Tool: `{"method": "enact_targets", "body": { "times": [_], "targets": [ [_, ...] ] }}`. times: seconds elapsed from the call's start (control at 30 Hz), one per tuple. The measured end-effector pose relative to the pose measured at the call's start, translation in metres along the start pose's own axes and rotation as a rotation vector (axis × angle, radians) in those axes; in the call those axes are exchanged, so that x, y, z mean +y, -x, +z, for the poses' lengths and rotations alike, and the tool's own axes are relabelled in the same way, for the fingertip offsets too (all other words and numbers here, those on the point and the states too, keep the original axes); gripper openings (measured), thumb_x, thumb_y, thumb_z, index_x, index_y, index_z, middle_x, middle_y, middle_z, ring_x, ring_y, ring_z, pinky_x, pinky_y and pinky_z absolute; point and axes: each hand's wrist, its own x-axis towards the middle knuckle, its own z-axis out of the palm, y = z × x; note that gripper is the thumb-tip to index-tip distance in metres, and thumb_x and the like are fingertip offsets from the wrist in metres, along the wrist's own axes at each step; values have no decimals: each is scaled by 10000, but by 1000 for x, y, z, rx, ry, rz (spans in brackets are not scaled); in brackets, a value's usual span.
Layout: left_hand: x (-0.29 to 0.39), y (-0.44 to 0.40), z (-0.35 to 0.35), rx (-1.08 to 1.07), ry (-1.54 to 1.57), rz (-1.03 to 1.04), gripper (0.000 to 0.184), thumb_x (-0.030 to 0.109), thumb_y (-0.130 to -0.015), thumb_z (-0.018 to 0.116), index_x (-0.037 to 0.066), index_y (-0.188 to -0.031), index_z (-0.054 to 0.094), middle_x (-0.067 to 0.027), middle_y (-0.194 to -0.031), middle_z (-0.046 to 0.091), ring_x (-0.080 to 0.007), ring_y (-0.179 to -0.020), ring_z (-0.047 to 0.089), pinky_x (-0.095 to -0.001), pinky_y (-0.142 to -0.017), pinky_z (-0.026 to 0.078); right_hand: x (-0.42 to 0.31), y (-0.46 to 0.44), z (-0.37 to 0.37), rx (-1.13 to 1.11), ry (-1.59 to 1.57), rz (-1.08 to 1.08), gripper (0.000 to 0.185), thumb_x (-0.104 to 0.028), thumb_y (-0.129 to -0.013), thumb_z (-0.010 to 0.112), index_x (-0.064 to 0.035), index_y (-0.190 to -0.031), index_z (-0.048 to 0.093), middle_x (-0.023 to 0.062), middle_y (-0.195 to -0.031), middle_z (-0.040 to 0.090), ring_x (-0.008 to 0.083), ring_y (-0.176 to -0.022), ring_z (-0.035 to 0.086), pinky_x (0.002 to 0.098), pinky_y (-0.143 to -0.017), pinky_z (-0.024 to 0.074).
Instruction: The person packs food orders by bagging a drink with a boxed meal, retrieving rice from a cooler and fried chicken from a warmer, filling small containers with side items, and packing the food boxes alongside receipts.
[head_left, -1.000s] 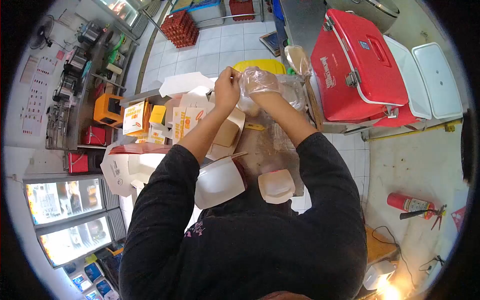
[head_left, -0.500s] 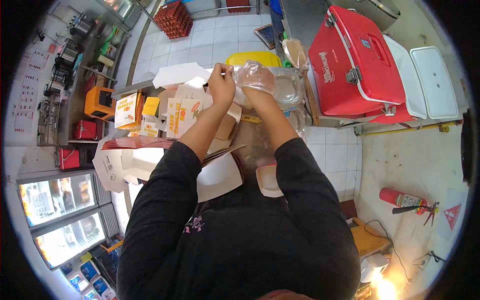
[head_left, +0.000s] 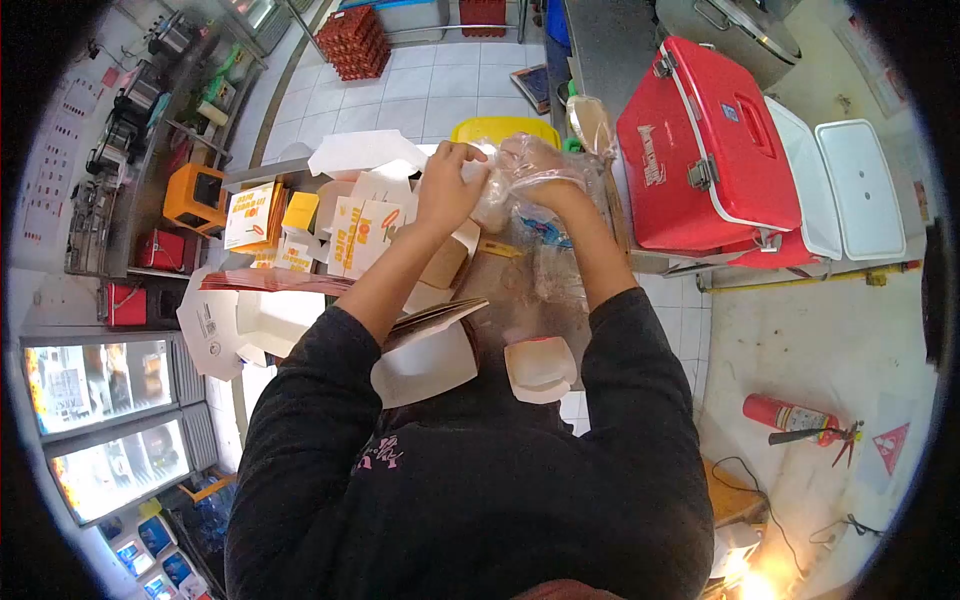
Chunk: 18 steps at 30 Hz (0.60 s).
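Note:
My left hand (head_left: 452, 185) is closed, its curled fingers at the edge of crumpled clear plastic (head_left: 490, 205), which looks like a bag. Beside it, my right hand (head_left: 540, 165) is covered by a thin clear plastic layer, a bag or glove, up to about the wrist. Through the plastic the right fingers are too blurred to make out. More clear plastic packaging (head_left: 562, 275) lies under the right forearm. Left of my left hand stand printed white and orange cardboard food boxes (head_left: 362, 235). An open paper tray (head_left: 540, 368) sits near my body.
A red cooler box (head_left: 705, 150) stands at the right. Behind the hands is a yellow lid or tub (head_left: 507, 130). Stacked folded cartons (head_left: 275, 282) and a white carton (head_left: 428, 365) lie by my left arm. A fire extinguisher (head_left: 790, 412) is on the right.
My right hand has moved slightly right and down, with the plastic still over it. My left hand has shifted a little right and down, closer to the crumpled plastic. The paper tray shows more fully.

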Motion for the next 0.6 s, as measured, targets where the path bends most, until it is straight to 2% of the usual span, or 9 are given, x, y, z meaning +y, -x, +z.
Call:
{"method": "enact_targets", "body": {
  "times": [0.07,0.13,0.2,0.27,0.33,0.4,0.47,0.53,0.6],
  "targets": [
    [3,3,2,59,66,22,216,156,-868,742,61,-1054,685,-134,-1067,620,-279,-868,628,-368,-761,513,2,1,2,-23,-11,-44,229,-275,-937,556,-66,-984,638,169,-1032,626,381,-1004,611,462,-833,493],
    [4,1,-2,125,129,53,223,154,-855,754,63,-1050,695,-137,-1071,622,-289,-848,621,-381,-765,509,8,-3,6,-65,-40,-97,308,-332,-923,593,-57,-1043,660,162,-1090,640,365,-1048,621,442,-906,501],
    [5,1,-10,-7,84,-23,191,145,-832,780,71,-1000,726,-114,-1012,635,-274,-832,615,-359,-754,504,10,-2,8,-73,-64,-118,306,-329,-931,588,-57,-1055,652,162,-1096,632,360,-1058,620,442,-905,500],
    [5,-4,-16,-42,100,-29,177,150,-822,792,76,-972,735,-100,-963,644,-257,-802,615,-340,-747,502,4,2,7,-87,-88,-135,305,-326,-939,582,-57,-1068,645,162,-1101,625,354,-1067,620,441,-905,500],
    [5,-7,-22,-80,119,-32,164,156,-812,805,81,-944,744,-85,-914,653,-240,-772,614,-321,-740,500,-8,7,2,-70,53,5,290,-328,-955,568,-69,-1065,637,150,-1100,617,341,-1071,625,440,-898,500],
    [7,-10,-29,-172,176,-131,130,162,-836,796,77,-929,762,-65,-853,698,-173,-746,627,-281,-726,500,-4,8,4,-54,70,-42,298,-339,-963,556,-72,-1068,635,146,-1106,615,343,-1067,630,444,-898,501],
    [-3,-8,-24,-155,307,-172,134,155,-840,792,69,-938,763,-79,-849,715,-169,-759,656,-280,-717,507,-9,12,-4,-37,87,-88,306,-350,-972,544,-74,-1070,632,142,-1113,612,344,-1063,634,449,-898,502],
    [-10,-5,-17,-136,437,-215,137,149,-843,788,61,-946,763,-93,-845,732,-166,-772,686,-279,-709,513,-33,19,-25,-106,9,81,353,-413,-963,541,-89,-1064,638,139,-1137,602,347,-1057,640,458,-904,507],
    [-8,-3,-14,-128,451,-211,134,140,-871,763,41,-962,761,-115,-848,748,-170,-755,697,-289,-712,525,-32,17,-18,-108,24,87,363,-428,-955,542,-97,-1070,637,138,-1145,600,342,-1063,641,459,-913,510]
  ]
}}
